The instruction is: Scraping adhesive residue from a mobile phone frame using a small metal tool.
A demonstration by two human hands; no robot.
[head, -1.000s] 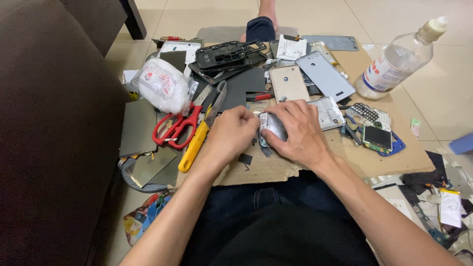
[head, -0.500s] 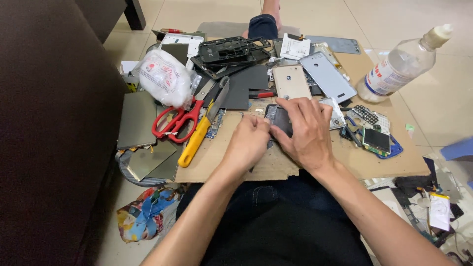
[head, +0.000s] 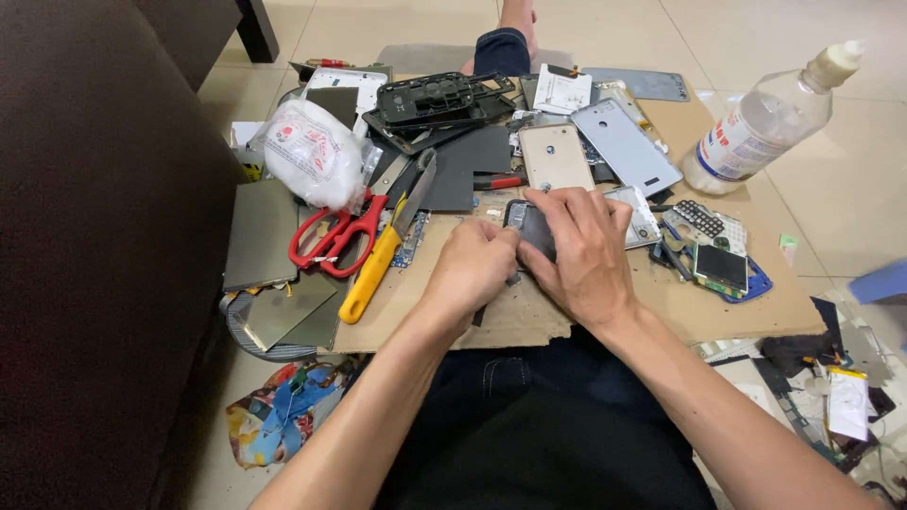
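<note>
Tiled floor [head: 850,217] under torn cardboard sheet [head: 661,312], with clear plastic bottle [head: 756,127] and crumpled colourful wrapper [head: 279,420] alongside.

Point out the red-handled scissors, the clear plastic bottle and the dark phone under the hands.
Red-handled scissors [head: 333,241], head view, handle loops.
Clear plastic bottle [head: 756,127], head view, body.
Dark phone [head: 532,229], head view, exposed face.

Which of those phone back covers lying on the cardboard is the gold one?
The gold back cover lies just beyond the hands, left of the larger silver-blue cover; it alone is gold-coloured.
</note>
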